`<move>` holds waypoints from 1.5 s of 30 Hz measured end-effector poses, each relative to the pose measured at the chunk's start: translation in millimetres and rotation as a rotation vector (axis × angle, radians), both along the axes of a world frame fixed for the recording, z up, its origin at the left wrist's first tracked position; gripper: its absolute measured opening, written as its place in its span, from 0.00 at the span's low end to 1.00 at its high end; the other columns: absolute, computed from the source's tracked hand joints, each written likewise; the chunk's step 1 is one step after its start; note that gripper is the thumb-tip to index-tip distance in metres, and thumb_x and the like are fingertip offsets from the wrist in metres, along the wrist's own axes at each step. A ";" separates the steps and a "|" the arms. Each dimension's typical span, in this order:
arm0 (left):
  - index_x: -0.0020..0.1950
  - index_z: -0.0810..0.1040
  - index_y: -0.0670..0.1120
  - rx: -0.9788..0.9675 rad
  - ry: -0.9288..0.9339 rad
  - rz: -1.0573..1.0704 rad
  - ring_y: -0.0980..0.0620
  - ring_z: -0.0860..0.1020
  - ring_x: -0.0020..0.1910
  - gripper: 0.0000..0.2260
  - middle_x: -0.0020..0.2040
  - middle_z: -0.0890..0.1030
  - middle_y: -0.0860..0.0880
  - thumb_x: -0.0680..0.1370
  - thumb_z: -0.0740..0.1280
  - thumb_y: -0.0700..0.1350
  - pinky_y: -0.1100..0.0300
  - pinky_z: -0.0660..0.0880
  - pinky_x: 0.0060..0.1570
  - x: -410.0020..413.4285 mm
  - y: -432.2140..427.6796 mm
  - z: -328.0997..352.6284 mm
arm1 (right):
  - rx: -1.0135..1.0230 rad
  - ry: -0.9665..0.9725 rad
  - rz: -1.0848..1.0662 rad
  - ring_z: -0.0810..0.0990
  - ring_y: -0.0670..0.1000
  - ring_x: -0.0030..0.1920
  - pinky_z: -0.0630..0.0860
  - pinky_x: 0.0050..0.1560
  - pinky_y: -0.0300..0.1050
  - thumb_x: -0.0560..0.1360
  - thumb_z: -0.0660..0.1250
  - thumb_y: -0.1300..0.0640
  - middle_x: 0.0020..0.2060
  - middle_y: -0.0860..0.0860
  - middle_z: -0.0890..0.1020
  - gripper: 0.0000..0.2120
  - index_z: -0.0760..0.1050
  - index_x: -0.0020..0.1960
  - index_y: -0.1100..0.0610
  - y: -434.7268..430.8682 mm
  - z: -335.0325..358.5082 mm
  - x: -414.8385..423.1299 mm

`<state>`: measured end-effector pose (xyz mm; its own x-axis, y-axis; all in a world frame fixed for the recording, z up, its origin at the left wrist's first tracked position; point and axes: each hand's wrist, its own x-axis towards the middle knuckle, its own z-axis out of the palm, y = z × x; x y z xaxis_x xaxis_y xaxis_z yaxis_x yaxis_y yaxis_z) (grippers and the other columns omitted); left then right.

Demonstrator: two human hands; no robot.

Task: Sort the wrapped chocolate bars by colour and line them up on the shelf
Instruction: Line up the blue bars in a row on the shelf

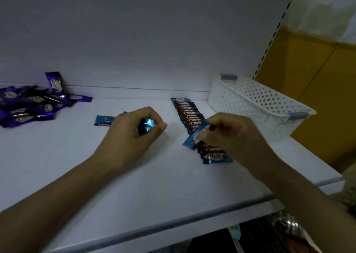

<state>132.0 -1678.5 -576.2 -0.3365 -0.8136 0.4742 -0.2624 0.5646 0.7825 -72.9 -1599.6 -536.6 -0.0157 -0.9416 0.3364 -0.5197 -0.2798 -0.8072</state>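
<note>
My left hand (133,131) curls round spare blue bars (146,126), apparently as stock. My right hand (227,135) pinches 1 blue bar (192,138) over the blue row (189,114), probably to slot it in. The purple pile (28,106) lies well apart on the shelf (134,185).

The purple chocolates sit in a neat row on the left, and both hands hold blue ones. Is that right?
Not quite. In the head view the purple chocolates on the left lie in a jumbled heap, not a neat row. The rest holds: the left hand and the right hand each hold blue ones.
</note>
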 end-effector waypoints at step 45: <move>0.39 0.71 0.46 0.439 0.094 -0.138 0.57 0.71 0.23 0.19 0.28 0.78 0.53 0.80 0.55 0.59 0.68 0.66 0.22 -11.2 8.3 10.6 | -0.071 0.488 0.000 0.78 0.40 0.36 0.71 0.38 0.31 0.69 0.69 0.43 0.33 0.41 0.81 0.13 0.80 0.41 0.53 17.0 -5.2 -13.9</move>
